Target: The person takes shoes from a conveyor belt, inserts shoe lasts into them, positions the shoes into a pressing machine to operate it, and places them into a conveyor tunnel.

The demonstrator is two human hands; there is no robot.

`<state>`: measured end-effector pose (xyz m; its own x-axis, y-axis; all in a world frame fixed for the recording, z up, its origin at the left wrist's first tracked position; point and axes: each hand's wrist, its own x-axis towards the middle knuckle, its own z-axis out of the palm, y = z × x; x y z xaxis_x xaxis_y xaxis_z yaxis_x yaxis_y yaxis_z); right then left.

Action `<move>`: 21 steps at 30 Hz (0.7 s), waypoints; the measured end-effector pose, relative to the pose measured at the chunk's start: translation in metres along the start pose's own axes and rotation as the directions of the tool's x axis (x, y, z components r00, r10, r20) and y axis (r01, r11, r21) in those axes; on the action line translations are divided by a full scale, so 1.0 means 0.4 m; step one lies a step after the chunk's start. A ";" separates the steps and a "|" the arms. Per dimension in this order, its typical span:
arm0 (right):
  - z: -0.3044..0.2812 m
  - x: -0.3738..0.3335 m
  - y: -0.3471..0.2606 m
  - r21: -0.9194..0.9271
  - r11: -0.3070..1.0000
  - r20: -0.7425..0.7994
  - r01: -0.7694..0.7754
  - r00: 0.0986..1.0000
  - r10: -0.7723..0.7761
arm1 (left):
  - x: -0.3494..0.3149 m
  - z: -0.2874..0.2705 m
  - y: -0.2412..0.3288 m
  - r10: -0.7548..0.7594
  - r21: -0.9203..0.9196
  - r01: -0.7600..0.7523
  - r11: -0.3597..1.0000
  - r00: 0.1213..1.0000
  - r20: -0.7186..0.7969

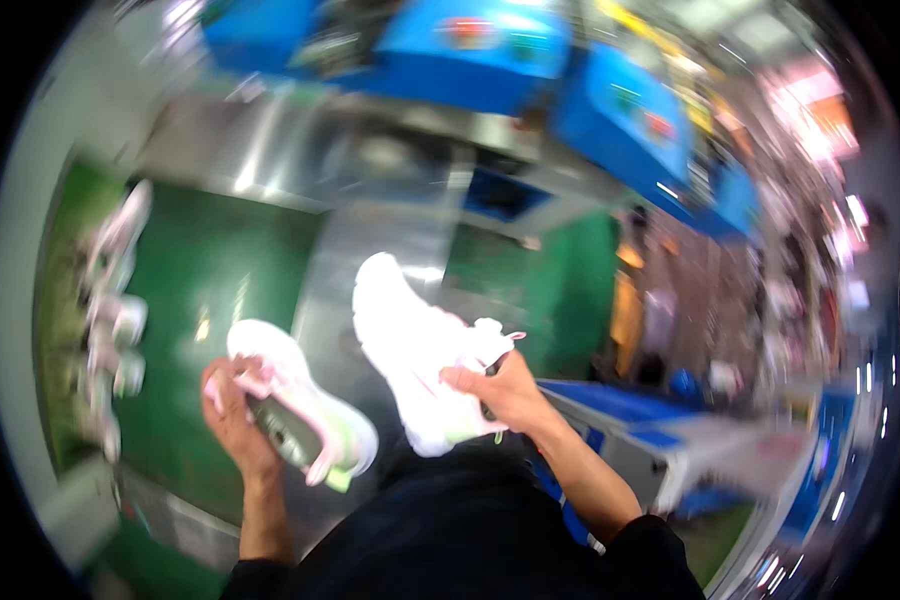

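My left hand (232, 415) is closed on a pale pink and white sneaker (335, 420), its fingers near the tongue. That sneaker lies tilted with its dark opening partly showing and a light green tab at the heel. My right hand (508, 392) grips a second white sneaker (400, 335) around the ankle opening, thumb on its side. This one looks washed out by bright light, with a small pink loop near the wrist. Both sneakers are held apart from each other in front of my body. Motion blur hides finer detail.
Several similar sneakers (115, 330) stand in a row at the far left beside a green surface (210, 260). Blue machines (475, 60) line the back over a metal ledge (240, 150). A white and blue cabinet (650, 440) stands close by my right forearm.
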<state>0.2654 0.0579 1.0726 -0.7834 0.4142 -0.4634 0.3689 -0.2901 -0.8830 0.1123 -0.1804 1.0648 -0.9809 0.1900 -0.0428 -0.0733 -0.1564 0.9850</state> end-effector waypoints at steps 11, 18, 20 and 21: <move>-0.327 -0.909 0.250 -0.100 0.926 -0.844 0.363 0.462 -0.273 | -0.558 0.685 0.047 0.295 -0.272 0.436 0.858 0.015 0.955; -0.142 -1.320 0.698 0.143 0.986 -0.783 -0.081 -0.618 0.062 | -1.040 0.760 0.058 0.165 0.094 0.286 0.954 -0.759 0.630; -0.194 -1.277 0.703 0.277 0.931 -0.723 -0.237 -0.689 0.039 | -1.067 0.848 0.002 0.176 -0.082 0.157 0.984 -0.811 0.558; -0.216 -1.298 0.715 0.279 0.946 -0.771 -0.168 -0.627 0.116 | -1.107 0.883 -0.035 0.115 -0.020 0.125 0.992 -0.834 0.540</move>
<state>0.8208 -0.1656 1.0543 0.9191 0.3716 0.1307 0.3410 -0.5845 -0.7363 0.6115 0.0799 1.1292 0.9067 0.3470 0.2398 -0.1984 -0.1507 0.9685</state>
